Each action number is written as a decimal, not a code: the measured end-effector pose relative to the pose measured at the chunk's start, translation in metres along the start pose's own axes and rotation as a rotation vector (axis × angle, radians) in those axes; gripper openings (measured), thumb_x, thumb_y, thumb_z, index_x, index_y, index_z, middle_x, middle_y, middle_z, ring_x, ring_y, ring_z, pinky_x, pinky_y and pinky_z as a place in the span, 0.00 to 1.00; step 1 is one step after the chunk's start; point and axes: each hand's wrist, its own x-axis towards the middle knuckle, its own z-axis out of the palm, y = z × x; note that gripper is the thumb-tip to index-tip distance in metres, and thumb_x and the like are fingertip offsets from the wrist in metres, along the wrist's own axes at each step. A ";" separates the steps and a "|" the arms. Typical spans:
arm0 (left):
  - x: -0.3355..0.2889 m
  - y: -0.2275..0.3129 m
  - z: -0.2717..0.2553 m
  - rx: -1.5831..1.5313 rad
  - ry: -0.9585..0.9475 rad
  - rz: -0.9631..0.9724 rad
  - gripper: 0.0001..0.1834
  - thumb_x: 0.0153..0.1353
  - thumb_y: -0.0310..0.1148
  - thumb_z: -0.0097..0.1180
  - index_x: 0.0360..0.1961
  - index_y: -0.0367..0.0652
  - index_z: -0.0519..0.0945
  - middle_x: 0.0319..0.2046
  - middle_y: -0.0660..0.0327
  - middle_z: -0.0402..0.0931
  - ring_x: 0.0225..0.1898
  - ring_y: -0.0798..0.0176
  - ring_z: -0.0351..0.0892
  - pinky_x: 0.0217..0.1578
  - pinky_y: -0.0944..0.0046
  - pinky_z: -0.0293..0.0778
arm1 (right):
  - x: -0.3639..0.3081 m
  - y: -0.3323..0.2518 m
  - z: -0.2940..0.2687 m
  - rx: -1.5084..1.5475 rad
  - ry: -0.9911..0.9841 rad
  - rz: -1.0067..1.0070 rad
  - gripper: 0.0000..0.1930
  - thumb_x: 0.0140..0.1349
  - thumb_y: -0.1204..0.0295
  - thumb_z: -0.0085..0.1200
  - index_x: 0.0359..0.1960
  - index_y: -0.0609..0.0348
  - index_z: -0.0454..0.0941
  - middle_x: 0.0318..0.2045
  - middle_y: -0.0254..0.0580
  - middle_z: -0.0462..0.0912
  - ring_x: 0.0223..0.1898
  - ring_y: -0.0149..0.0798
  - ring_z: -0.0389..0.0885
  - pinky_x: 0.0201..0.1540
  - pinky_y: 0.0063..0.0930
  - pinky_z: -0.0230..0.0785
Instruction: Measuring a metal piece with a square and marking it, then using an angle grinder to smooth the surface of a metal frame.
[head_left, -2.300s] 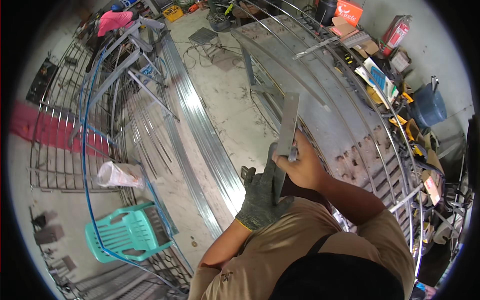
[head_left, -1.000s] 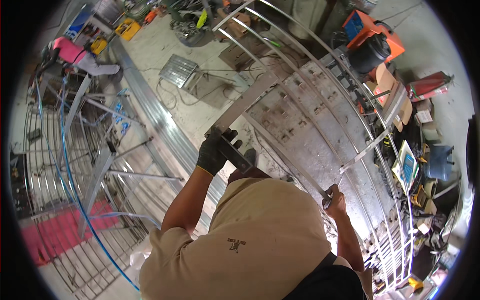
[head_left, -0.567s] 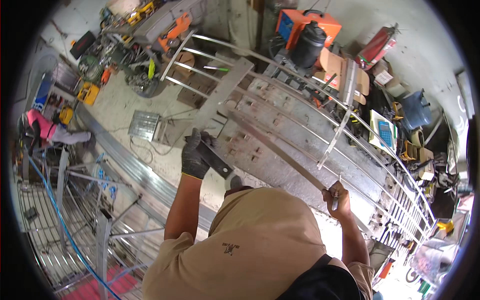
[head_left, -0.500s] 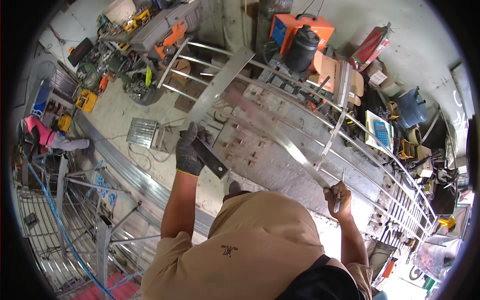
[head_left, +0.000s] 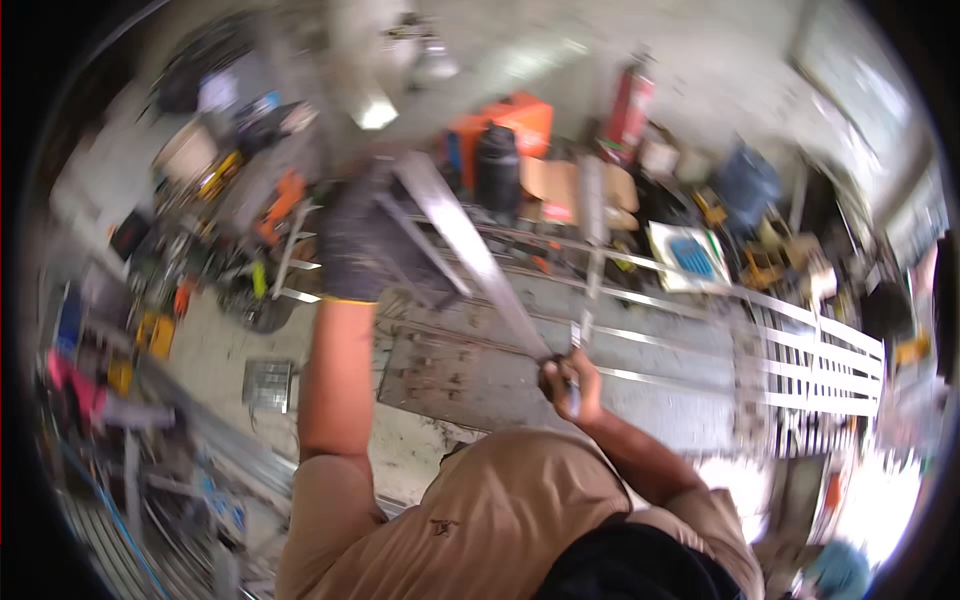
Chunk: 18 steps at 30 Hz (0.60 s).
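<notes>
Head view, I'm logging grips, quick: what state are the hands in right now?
Left hand: closed on the square, finger detail blurred.
Right hand: closed, holding the bar and a slim tool.

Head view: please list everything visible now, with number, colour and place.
Flat bar: one, silvery, in right hand
Angled tool: one, dark, in left hand
Slim tool: one, silvery, in right hand
Table: one, grey, ahead
Barred frame: one, silvery, across table
Calculator: one, blue, on white sheet
Extinguisher: one, red, at back
Boxy machine: one, orange, beyond table
Canister: one, black, before machine
Cardboard: uncountable, brown, right of canister
Container: one, blue, back right
Small stand: one, grey, at left
Co-worker: one, pink top, left edge
Other clutter: uncountable, mixed, blurred, both sides
Shirt: one, tan, bottom centre
Own left hand: one, dark-gloved, upper left
Own right hand: one, bare, centre
</notes>
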 end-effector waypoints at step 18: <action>0.021 0.094 0.215 0.498 -0.244 0.316 0.15 0.66 0.28 0.68 0.50 0.31 0.82 0.38 0.46 0.87 0.35 0.50 0.91 0.35 0.53 0.90 | 0.044 -0.025 0.047 -0.125 -0.280 -0.252 0.16 0.65 0.86 0.57 0.38 0.56 0.61 0.30 0.43 0.80 0.37 0.44 0.89 0.39 0.37 0.81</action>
